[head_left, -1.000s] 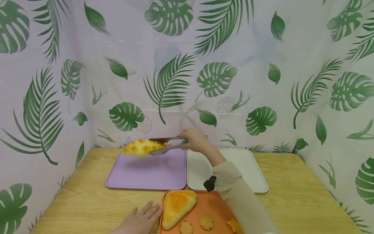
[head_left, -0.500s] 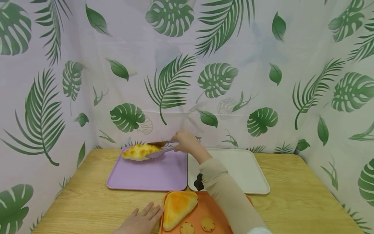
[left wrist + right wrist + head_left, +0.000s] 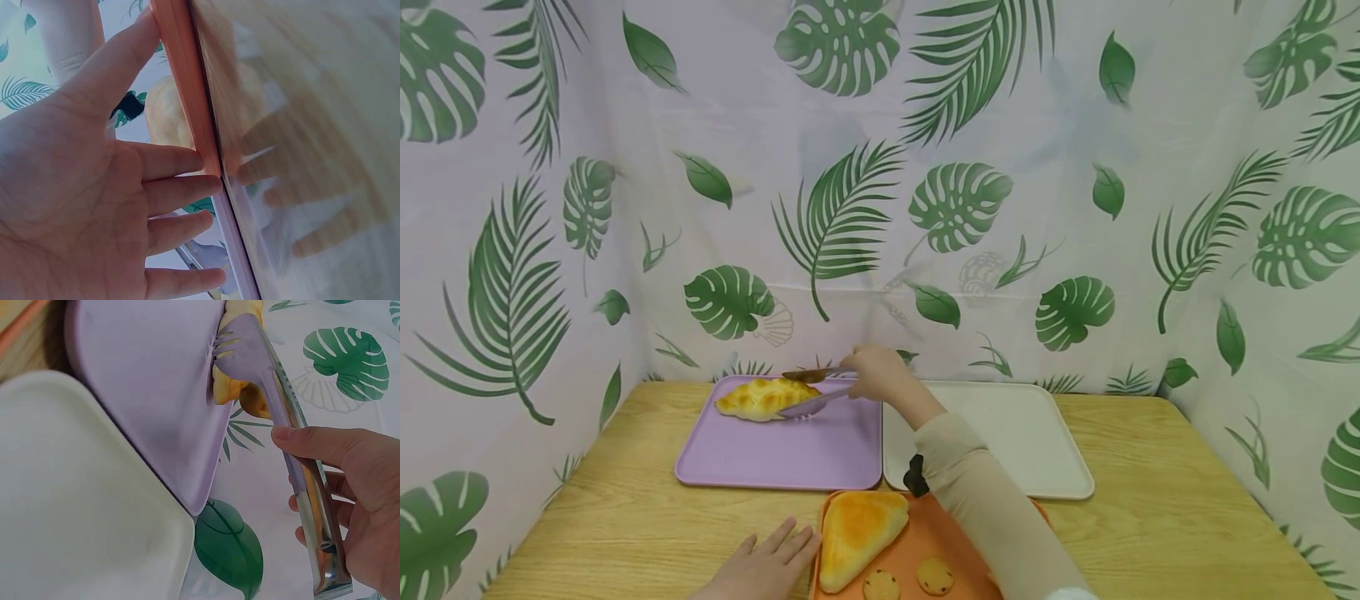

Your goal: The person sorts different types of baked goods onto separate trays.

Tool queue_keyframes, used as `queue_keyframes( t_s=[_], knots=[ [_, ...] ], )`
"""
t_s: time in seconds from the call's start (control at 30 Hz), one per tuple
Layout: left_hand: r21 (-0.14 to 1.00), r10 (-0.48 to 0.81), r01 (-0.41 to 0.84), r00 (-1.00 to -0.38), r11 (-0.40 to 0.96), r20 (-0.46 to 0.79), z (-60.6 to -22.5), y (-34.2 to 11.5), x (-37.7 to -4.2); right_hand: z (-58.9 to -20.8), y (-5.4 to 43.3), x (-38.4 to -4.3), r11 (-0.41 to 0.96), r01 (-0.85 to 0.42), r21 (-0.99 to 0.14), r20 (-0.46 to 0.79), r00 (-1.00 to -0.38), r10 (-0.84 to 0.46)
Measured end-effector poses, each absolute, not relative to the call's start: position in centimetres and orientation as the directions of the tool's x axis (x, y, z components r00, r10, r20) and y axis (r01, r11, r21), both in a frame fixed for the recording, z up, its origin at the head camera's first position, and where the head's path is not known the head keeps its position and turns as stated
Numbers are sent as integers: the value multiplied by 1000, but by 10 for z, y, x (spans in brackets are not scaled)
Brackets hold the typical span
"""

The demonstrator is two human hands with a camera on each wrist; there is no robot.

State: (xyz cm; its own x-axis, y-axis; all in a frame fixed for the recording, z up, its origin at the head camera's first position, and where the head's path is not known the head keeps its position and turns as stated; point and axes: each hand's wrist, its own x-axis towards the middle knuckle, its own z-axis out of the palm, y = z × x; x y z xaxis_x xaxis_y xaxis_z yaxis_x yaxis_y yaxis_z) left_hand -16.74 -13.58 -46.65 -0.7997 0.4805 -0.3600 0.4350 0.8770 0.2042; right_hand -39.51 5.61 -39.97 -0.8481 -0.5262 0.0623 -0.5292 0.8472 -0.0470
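- Right-hand grip (image 3: 369, 487) pinched slim shiny metal tongs (image 3: 301, 478).
- Their forked ends flanked bumpy golden oblong bread (image 3: 758, 399) at far left of purple tray (image 3: 820, 454).
- Left-hand grip (image 3: 760, 565) was spread, straight fingers touching smooth orange tray (image 3: 936, 533).
- Triangular browned bread (image 3: 859, 537), round flat cookies (image 3: 935, 576) lay inside; wood-grained desk (image 3: 587, 517) underneath.

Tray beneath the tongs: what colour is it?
The tray is light purple; it shows best in the head view.

The right hand (image 3: 369, 494) curls in a grip, arm (image 3: 992, 508) outstretched — the left hand (image 3: 75, 194) has straight, parted fingers (image 3: 181, 190).
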Motion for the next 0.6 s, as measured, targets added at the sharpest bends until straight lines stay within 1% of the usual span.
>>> queue_keyframes(
  t_s=[0.13, 0.23, 0.4, 0.6],
  knots=[
    [207, 480, 433, -799, 877, -363, -468, -135, -168, -396, 63, -389, 849, -527, -40, 84, -848, -523],
    [206, 478, 431, -798, 878, -368, -468, -136, -168, -393, 72, -386, 838, -544, -33, 112, -835, -538],
    [205, 478, 432, -796, 878, -372, -467, -136, -168, -388, 94, -379, 802, -597, -19, 190, -790, -583],
    [213, 477, 427, -797, 879, -370, -466, -136, -167, -376, 125, -359, 759, -651, 4, 264, -731, -629]
  ],
)
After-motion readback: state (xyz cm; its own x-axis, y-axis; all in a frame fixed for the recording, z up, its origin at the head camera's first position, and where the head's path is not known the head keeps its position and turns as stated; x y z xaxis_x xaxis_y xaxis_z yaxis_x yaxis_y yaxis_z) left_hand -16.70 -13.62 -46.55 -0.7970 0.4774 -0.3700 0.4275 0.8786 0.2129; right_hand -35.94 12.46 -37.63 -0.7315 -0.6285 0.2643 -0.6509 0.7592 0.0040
